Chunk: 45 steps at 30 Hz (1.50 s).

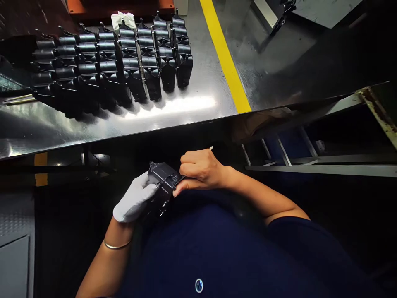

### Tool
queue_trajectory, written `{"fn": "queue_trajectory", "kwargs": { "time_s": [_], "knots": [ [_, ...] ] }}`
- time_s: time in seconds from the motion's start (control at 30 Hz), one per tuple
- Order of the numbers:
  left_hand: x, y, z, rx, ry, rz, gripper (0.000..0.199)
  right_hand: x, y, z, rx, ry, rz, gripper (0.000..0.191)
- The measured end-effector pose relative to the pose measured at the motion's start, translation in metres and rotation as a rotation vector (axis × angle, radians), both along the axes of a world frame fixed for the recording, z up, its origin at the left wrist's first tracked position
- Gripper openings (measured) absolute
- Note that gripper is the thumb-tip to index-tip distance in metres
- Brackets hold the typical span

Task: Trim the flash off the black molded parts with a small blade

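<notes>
My left hand (135, 198), in a white glove, grips a black plastic part (164, 176) in front of my body, below the table's front edge. My bare right hand (198, 170) is closed at the part's right side, thumb against its edge. The pale tip of a thin tool (211, 147) sticks out above the fist; the rest of it is hidden in my fingers. On the metal table, rows of similar black parts (130, 62) stand close together at the left.
The steel table (201, 99) spans the upper view, with a yellow stripe (228, 62) across it. A white cloth (122, 20) lies behind the parts. Thin rods (20, 99) lie at far left. A metal frame (310, 165) stands under the table at right.
</notes>
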<state>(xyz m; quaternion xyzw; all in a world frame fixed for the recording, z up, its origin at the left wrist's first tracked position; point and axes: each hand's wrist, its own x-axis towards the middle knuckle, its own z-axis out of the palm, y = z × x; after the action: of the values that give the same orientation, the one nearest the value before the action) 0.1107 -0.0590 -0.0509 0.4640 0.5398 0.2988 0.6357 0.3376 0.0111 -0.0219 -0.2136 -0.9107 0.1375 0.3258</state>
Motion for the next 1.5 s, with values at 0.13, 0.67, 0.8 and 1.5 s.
{"fn": "queue_trajectory", "kwargs": {
  "time_s": [0.13, 0.67, 0.8, 1.5],
  "knots": [
    [0.000, -0.001, -0.002, 0.001, -0.044, -0.018, 0.048, 0.000, -0.001, 0.001, -0.058, -0.001, 0.010, 0.058],
    [0.001, 0.001, 0.015, -0.001, 0.109, 0.016, 0.048, 0.011, 0.001, 0.001, -0.634, 0.200, 0.131, 0.050],
    [0.011, 0.004, 0.022, 0.024, 0.201, 0.013, 0.049, 0.006, -0.006, 0.004, -0.947, 0.026, 0.005, 0.038],
    [0.057, 0.011, 0.019, -0.474, -0.750, 1.081, 0.034, -0.031, -0.044, -0.045, -1.309, 0.514, -0.366, 0.047]
  ]
}}
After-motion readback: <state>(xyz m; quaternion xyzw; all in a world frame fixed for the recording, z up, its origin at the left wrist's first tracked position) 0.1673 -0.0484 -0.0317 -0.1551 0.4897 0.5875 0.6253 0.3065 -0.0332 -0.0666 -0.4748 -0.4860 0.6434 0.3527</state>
